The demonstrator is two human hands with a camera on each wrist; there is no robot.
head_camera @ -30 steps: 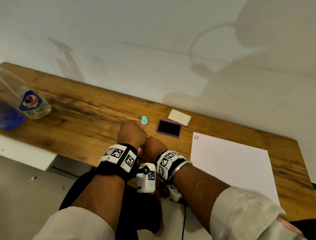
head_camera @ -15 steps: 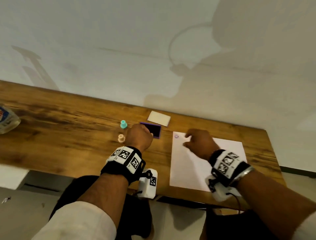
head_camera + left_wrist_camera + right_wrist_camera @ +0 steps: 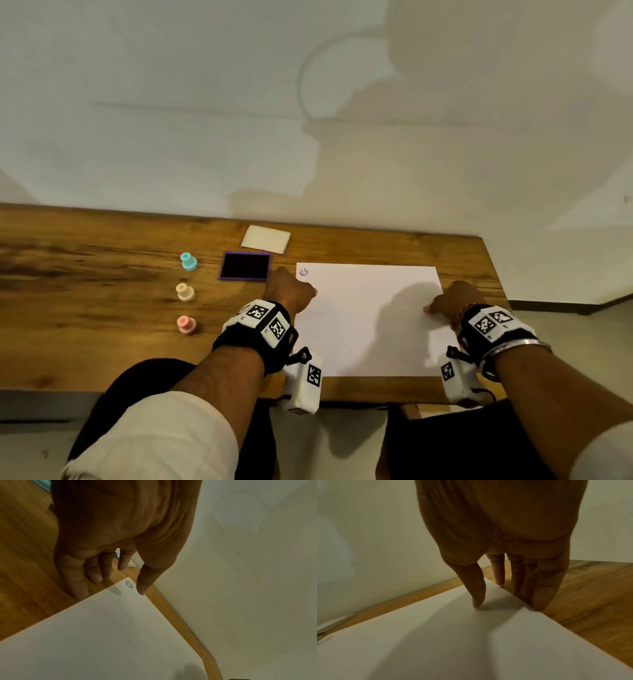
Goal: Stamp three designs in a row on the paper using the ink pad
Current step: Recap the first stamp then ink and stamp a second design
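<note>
On the wooden table [image 3: 85,342] there are 3 small stamps in a column at left of centre in the head view: a teal stamp [image 3: 188,262] farthest up, a cream stamp [image 3: 185,292] below it, and a pink stamp [image 3: 186,324] lowest. There is 1 ink pad [image 3: 245,266], 1 lid [image 3: 265,239] and 1 sheet of paper [image 3: 366,318].

The ink pad is a rectangle with a purple rim and a near-black face, lying open just right of the teal stamp; its pale lid lies flat just above it, near the wall. The paper is white, lying flat in the lower centre-right of the frame, and carries 1 stamped mark [image 3: 303,272], a small round smiley face, in its upper left corner. No writing can be read on anything; the wristbands show only black-and-white square patterns.

The left hand [image 3: 287,291] is at the paper's left edge, fingers straight and spread, its thumb tip on the sheet just beside the smiley, the other fingertips [image 3: 77,588] on the wood at the edge. The right hand [image 3: 452,298] is at the right edge, also flat-fingered, thumb on the sheet and little finger at the border. Neither hand holds anything.
</note>
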